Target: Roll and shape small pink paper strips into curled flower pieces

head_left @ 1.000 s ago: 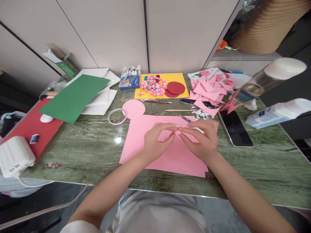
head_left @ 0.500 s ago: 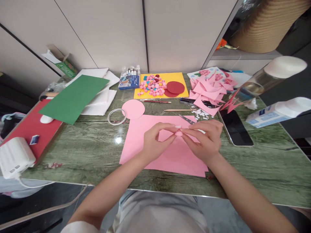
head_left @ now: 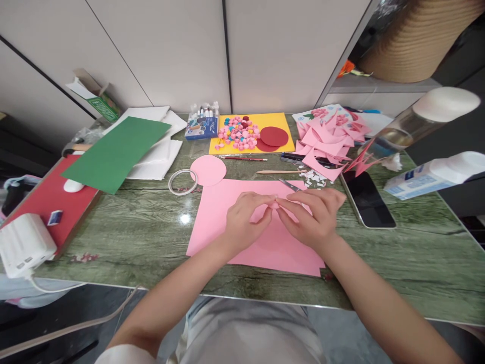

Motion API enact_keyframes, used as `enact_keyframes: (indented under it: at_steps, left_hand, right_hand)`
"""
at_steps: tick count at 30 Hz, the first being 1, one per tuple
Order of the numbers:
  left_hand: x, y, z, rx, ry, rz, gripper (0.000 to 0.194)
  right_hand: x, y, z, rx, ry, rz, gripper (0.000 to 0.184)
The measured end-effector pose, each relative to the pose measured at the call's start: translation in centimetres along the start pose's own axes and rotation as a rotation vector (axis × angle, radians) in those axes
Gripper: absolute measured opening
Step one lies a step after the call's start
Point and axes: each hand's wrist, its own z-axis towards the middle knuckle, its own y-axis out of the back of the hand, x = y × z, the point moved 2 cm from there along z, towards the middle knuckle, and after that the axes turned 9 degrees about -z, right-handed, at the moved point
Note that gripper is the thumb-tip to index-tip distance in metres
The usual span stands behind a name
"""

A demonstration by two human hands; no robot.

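My left hand (head_left: 244, 222) and my right hand (head_left: 312, 217) meet fingertip to fingertip over a large pink paper sheet (head_left: 212, 222) on the green table. Between the fingertips I pinch a tiny pink paper piece (head_left: 275, 203), mostly hidden by the fingers. A metal tool (head_left: 288, 185) that looks like tweezers lies just beyond my right fingers, beside several small white paper bits (head_left: 312, 177).
A pink paper circle (head_left: 208, 170) and a tape roll (head_left: 183, 182) lie behind the sheet. A yellow sheet (head_left: 282, 121) carries small coloured pieces and red circles. Pink scraps (head_left: 328, 139), a phone (head_left: 366, 199), bottles (head_left: 424, 114), green paper (head_left: 113, 151) and a white charger (head_left: 25, 245) surround.
My fingers have closed in more tightly on the small pink piece, and both hands have lowered slightly toward the sheet. Otherwise the table is unchanged.
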Motion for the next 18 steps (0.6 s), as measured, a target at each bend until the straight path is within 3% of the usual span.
enact_keyframes:
  at_steps: [9,14,18]
  left_hand:
    - [-0.02,-0.15,-0.27,-0.06,0.027,-0.081,0.032]
    - [-0.26,0.08,0.02,-0.078,-0.067,-0.047,0.034]
    - [0.01,0.15,0.17,-0.043,-0.011,-0.099,0.027]
  right_hand:
    - [-0.45,0.54,0.26,-0.062,0.01,-0.023,0.022]
    - [-0.51,0.53,0.16,-0.066,0.013,-0.009,0.018]
    - [-0.48,0.61,0.44,-0.074,0.021,-0.015,0.018]
